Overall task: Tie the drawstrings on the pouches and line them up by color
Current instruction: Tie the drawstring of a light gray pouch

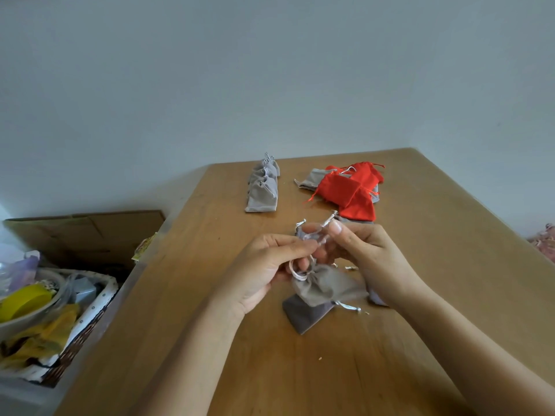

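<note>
A grey pouch (326,285) hangs a little above the wooden table (210,325), its neck gathered. My left hand (267,265) pinches its pale drawstring (300,270), which loops under my fingers. My right hand (357,250) pinches the other cord ends near the pouch's mouth. A darker grey pouch (304,315) lies flat on the table under the held one. A row of tied grey pouches (262,187) runs along the far side. A loose heap of red pouches (350,190) with some grey ones lies to its right.
Left of the table stand a cardboard box (87,235) and a woven basket (90,322) with a bowl, yellow items and bags. Something pink (545,240) shows at the right edge. A plain wall rises behind the table.
</note>
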`<action>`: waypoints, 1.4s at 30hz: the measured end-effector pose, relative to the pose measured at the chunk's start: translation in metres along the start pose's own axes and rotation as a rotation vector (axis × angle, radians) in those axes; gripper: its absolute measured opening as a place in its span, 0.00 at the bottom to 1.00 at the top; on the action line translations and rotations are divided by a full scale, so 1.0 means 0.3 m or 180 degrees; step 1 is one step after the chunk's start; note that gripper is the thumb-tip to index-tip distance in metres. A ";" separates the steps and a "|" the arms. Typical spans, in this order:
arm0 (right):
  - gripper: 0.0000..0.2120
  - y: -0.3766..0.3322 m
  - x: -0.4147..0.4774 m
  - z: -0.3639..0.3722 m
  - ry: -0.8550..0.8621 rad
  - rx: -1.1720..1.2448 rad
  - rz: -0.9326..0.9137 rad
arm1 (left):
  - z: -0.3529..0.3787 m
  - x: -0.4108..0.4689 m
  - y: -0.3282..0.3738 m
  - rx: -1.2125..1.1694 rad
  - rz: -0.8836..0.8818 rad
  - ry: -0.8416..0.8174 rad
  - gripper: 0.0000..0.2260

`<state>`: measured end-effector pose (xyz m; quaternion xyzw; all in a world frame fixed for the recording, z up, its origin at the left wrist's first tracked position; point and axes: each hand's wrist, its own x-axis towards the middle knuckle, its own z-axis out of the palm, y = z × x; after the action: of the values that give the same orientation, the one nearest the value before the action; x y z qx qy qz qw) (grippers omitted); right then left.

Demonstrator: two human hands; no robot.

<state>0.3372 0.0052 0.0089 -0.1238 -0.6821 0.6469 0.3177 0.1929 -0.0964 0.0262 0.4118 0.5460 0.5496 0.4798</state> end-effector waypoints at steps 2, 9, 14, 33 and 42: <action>0.19 -0.008 -0.004 -0.004 -0.0015 -0.0219 -0.0068 | -0.003 -0.003 0.004 0.0029 0.0079 0.0145 0.07; 0.12 0.016 0.004 0.014 0.0517 -0.0649 -0.0136 | 0.008 -0.002 0.002 0.0262 0.0167 0.0203 0.06; 0.09 0.023 0.007 0.006 0.0880 -0.0701 -0.0406 | 0.010 -0.003 0.004 0.0229 -0.0005 0.0161 0.08; 0.27 -0.028 -0.008 -0.023 0.0002 0.0097 -0.0527 | -0.019 -0.001 0.007 0.0593 0.0744 0.0642 0.11; 0.12 -0.002 0.010 -0.046 -0.0260 -0.1081 -0.0179 | -0.004 -0.019 0.008 0.1332 0.1165 0.0554 0.18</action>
<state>0.3433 0.0178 0.0098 -0.1302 -0.7971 0.5177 0.2823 0.1926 -0.1021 0.0290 0.5448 0.6033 0.5357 0.2286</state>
